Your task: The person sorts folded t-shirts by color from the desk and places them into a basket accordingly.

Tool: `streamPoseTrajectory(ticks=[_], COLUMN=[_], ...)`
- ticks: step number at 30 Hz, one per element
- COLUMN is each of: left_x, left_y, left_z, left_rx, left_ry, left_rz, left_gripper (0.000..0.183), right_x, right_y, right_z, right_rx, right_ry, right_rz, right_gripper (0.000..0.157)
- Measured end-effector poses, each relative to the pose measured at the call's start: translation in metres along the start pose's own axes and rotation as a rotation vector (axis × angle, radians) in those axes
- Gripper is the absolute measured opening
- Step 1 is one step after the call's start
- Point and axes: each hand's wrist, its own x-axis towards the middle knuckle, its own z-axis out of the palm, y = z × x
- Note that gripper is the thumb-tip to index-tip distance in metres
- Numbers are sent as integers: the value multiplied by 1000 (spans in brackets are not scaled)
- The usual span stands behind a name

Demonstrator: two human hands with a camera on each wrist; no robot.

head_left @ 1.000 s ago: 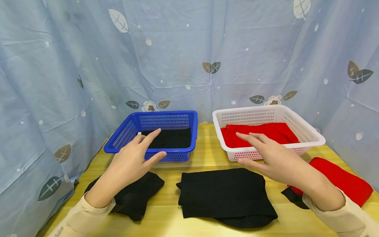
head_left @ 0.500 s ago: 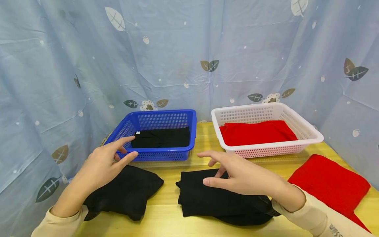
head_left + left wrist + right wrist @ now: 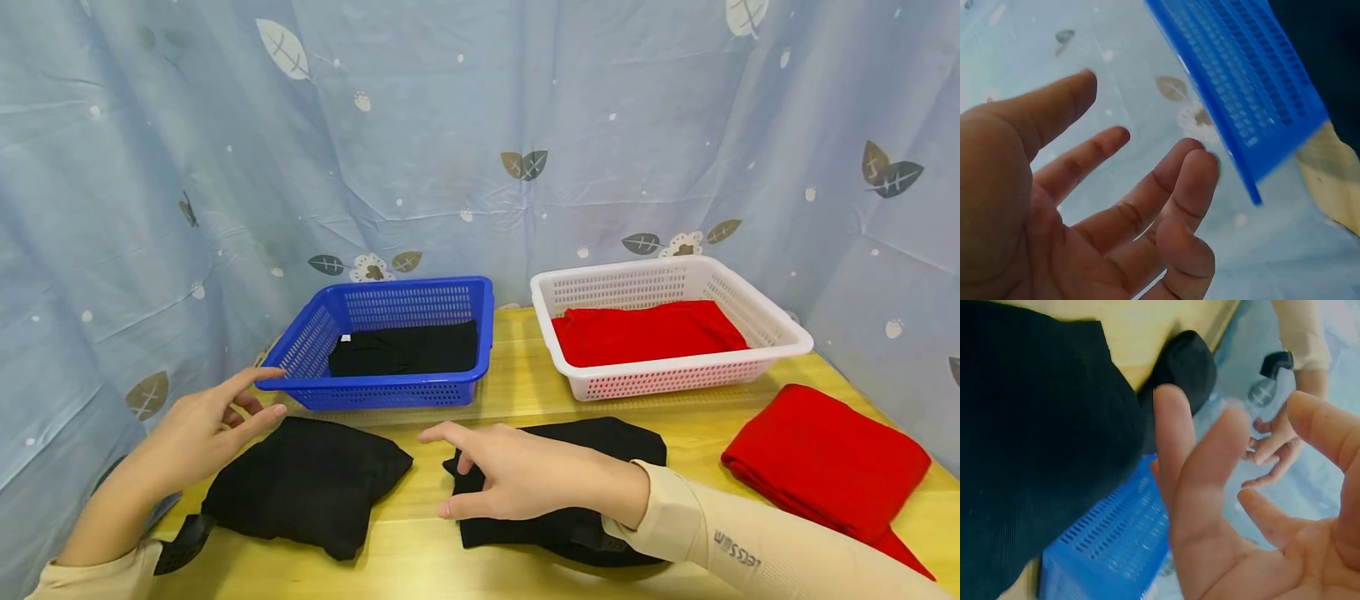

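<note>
My left hand (image 3: 198, 437) hovers with loosely bent fingers near the front left corner of the blue basket (image 3: 382, 392), left of a folded black garment (image 3: 307, 487). In the left wrist view nothing lies in the left hand (image 3: 1104, 212), and the basket's blue rim (image 3: 1210, 112) is just past its fingertips. My right hand (image 3: 517, 471) is above a second folded black garment (image 3: 615, 437) at the middle of the table, partly hiding it. Its fingers are relaxed and hold nothing. From the right wrist, that black garment (image 3: 1041, 437) fills the left side.
Inside the blue basket lies black cloth (image 3: 405, 350) with a small white tag. A white basket (image 3: 678, 379) at back right holds red cloth (image 3: 648, 333). Another folded red garment (image 3: 828, 462) lies on the right of the yellow wooden table (image 3: 420, 550). A patterned blue curtain (image 3: 465, 125) hangs behind.
Both hands have drawn back from above the baskets. The left hand moved left and down; the right moved left and down over the middle black garment. The garments and baskets stayed put.
</note>
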Motion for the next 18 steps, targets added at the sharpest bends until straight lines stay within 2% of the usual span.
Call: streamPoseTrajectory(ticks=[6, 8, 14, 18], left_x=[-5, -7, -9, -10], left_y=[-30, -41, -68, -82], left_z=[4, 6, 13, 16], left_rx=[-30, -52, -101, -137], left_ry=[-54, -80, -175, -226], left_rz=[6, 10, -39, -66], left_gripper=[48, 50, 54, 54], right_x=[17, 23, 42, 54], right_y=[-4, -6, -9, -9], right_z=[4, 5, 11, 16], right_rx=[114, 119, 189, 197], right_ry=[-96, -111, -146, -178], right_rz=[33, 34, 80, 112], right_gripper=[68, 69, 69, 71])
